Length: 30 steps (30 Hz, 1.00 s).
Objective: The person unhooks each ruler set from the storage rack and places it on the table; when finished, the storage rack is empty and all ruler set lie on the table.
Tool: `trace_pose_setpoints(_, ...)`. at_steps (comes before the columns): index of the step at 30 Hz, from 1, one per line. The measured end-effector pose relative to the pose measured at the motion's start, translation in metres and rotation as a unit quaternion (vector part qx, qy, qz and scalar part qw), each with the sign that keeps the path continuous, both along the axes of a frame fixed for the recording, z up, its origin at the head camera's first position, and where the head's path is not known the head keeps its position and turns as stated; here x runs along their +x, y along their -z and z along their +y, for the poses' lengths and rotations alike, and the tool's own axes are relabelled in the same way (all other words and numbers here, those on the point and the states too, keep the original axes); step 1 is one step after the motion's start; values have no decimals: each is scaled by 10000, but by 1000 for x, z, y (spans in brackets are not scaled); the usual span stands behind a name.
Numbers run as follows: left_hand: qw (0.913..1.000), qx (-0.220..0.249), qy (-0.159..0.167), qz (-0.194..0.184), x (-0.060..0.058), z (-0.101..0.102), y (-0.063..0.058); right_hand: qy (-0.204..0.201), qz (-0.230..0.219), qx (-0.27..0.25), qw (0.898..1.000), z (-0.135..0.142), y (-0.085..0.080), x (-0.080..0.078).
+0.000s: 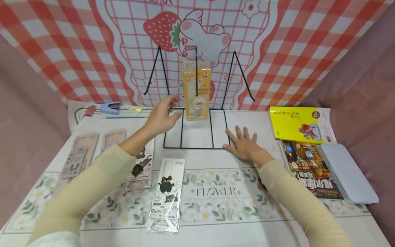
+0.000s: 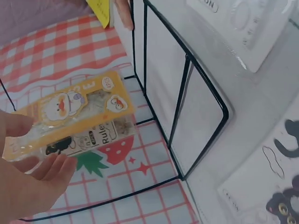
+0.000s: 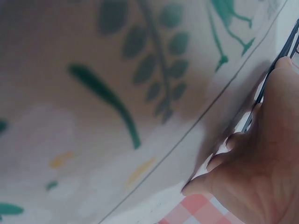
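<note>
A yellow ruler-set package (image 1: 203, 97) with a duck print hangs on the middle hook of a black wire rack (image 1: 197, 148). Just left of it is my left hand (image 1: 162, 116), fingers spread loosely and holding nothing. From the left wrist, a second ruler pack (image 2: 100, 135) with a black-cat print shows behind the yellow one. My right hand (image 1: 243, 144) lies flat on the table, fingers spread, with its fingertips at the right side of the rack's base. The rack's left and right hooks hold nothing.
A cat-print ruler set (image 1: 165, 195) lies front centre; more packs, including a pink one (image 1: 80, 151), lie left. A blue stapler (image 1: 110, 108) and a pencil (image 1: 124, 117) are behind. On the right are a yellow book (image 1: 293, 123), a dark-covered book (image 1: 308, 164) and a grey case (image 1: 348, 173).
</note>
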<state>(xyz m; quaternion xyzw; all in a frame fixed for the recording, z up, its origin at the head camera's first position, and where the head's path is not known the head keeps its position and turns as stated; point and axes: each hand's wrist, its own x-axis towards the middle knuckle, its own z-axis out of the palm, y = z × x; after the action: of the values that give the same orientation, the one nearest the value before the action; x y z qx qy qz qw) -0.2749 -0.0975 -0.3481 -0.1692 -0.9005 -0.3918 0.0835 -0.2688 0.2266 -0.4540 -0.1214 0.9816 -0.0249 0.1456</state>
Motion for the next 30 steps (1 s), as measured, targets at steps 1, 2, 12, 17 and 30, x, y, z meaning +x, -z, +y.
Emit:
trace_pose_setpoints(1, 9999, 113, -66, 2, -4, 2, 0, -2, 5, 10, 10000, 0, 0, 0)
trace_pose_setpoints(2, 9997, 227, -130, 5, -7, 3, 0, -2, 6, 17, 10000, 0, 0, 0)
trace_pose_setpoints(12, 9849, 1686, -370, 123, -42, 20, 3, 28, -67, 55, 10000, 0, 0, 0)
trace_pose_setpoints(17, 9781, 2051, -340, 101, -47, 28, 3, 23, -102, 12, 9999, -2, -1, 1)
trace_pose_setpoints(30, 9756, 2108, -444, 414, -41, 35, -3, 49, -95, 82, 9999, -2, -1, 0)
